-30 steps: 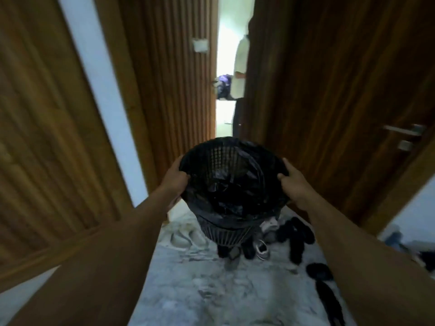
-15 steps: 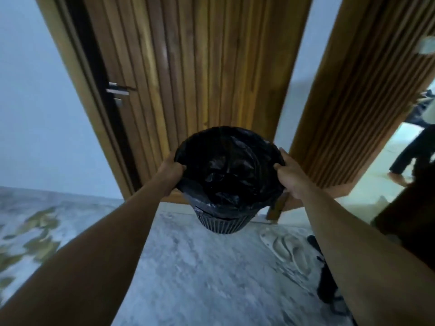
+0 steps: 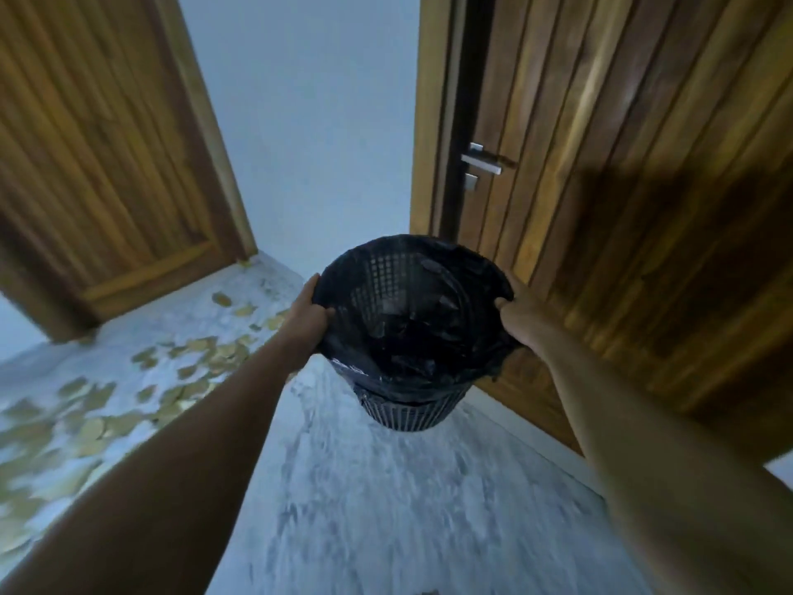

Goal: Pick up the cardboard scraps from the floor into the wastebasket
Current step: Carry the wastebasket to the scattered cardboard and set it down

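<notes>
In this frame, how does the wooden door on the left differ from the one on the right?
The left door shows no handle; the right door carries a metal lever handle. Cardboard scraps litter the floor near the left door; in front of the right door is the wastebasket, gripped at its rim by the left hand and right hand. Both are brown wood with vertical grooves.

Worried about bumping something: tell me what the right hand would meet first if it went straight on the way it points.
The basket: the right hand grips its rim and points across its opening. Beyond that, likely the door, but depth is unclear.
</notes>
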`<state>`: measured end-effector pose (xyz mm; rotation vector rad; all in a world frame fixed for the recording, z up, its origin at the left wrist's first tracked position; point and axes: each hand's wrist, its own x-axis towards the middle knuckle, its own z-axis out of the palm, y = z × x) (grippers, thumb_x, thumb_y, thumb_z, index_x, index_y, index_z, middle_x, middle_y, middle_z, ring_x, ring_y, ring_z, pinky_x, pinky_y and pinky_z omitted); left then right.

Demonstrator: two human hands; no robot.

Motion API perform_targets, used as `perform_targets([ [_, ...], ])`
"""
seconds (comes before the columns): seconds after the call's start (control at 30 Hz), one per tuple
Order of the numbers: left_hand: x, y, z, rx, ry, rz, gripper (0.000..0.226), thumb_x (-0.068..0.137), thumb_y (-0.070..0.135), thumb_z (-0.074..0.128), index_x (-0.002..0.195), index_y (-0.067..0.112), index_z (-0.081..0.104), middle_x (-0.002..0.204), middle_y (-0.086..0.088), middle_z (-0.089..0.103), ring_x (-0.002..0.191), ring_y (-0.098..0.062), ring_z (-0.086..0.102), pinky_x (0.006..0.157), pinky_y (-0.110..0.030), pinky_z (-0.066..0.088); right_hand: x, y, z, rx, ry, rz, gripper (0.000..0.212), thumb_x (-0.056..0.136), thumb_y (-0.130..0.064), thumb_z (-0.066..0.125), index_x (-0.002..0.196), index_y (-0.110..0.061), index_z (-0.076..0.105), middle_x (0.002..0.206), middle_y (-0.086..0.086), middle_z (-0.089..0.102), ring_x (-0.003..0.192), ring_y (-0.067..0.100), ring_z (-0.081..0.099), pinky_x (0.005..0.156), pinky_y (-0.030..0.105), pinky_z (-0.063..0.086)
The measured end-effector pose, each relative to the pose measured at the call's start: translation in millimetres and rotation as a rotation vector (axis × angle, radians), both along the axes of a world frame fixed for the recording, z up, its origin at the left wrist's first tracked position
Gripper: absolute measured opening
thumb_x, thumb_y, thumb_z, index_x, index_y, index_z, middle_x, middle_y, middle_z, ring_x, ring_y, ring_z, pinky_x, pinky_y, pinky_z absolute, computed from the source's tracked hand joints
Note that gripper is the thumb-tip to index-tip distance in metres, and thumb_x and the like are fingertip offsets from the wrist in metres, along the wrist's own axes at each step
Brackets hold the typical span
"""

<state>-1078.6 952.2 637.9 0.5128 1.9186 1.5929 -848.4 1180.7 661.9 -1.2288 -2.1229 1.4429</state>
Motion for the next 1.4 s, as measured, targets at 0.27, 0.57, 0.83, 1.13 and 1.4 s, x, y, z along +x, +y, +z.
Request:
perform_targets([
  [0.27, -123.8, -48.3, -6.0, 0.005, 0.022, 0.347, 0.076, 0.089, -0.019, 0.039, 0.150, 0.026, 0.039, 0.124, -0.002, 0.057, 0.111, -0.030, 0.059, 0.093, -0.048, 0.054, -209.0, 7.0, -14.9, 0.023, -0.011, 0.320, 0.058, 0.109, -0.016, 0.039, 0.161, -0.025, 0.018, 0.139, -0.001, 0.042, 0.124, 0.034, 0.051, 0.104, 0.042, 0.044],
  [0.57, -293.1, -94.4, -60.7, -0.077, -0.057, 0.500, 0.076, 0.095, -0.010, 0.041, 0.155, 0.036, 0.031, 0.144, -0.008, 0.051, 0.120, -0.037, 0.056, 0.100, -0.059, 0.050, -390.4, -27.2, -57.4, -0.018, -0.025, 0.437, 0.051, 0.104, -0.011, 0.038, 0.152, -0.025, 0.031, 0.136, 0.010, 0.053, 0.119, 0.031, 0.054, 0.102, 0.051, 0.049],
  [0.83, -477.7, -54.4, -123.4, -0.151, -0.055, 0.362, 0.077, 0.096, -0.011, 0.044, 0.152, 0.041, 0.036, 0.142, -0.004, 0.052, 0.114, -0.032, 0.059, 0.095, -0.053, 0.054, -531.2, -14.9, -141.8, -0.127, -0.021, 0.256, 0.061, 0.106, -0.017, 0.038, 0.159, -0.035, 0.015, 0.124, -0.003, 0.056, 0.100, 0.019, 0.059, 0.100, 0.046, 0.049],
  [1.13, -606.2, 71.5, -266.8, -0.248, 0.017, 0.130, 0.074, 0.095, -0.008, 0.045, 0.153, 0.037, 0.037, 0.142, -0.002, 0.052, 0.121, -0.029, 0.053, 0.095, -0.044, 0.050, -615.6, 61.0, -296.7, -0.186, -0.028, -0.045, 0.056, 0.104, -0.013, 0.035, 0.154, -0.035, 0.026, 0.116, -0.008, 0.058, 0.107, 0.021, 0.061, 0.102, 0.047, 0.051],
  [1.4, -656.8, 195.7, -531.0, -0.226, 0.005, -0.063, 0.071, 0.095, -0.008, 0.046, 0.151, 0.035, 0.038, 0.135, 0.001, 0.053, 0.115, -0.028, 0.055, 0.092, -0.045, 0.052, -631.8, 140.3, -553.5, -0.135, -0.007, -0.317, 0.057, 0.105, -0.007, 0.035, 0.154, -0.036, 0.030, 0.134, -0.004, 0.053, 0.108, 0.016, 0.056, 0.091, 0.032, 0.048],
])
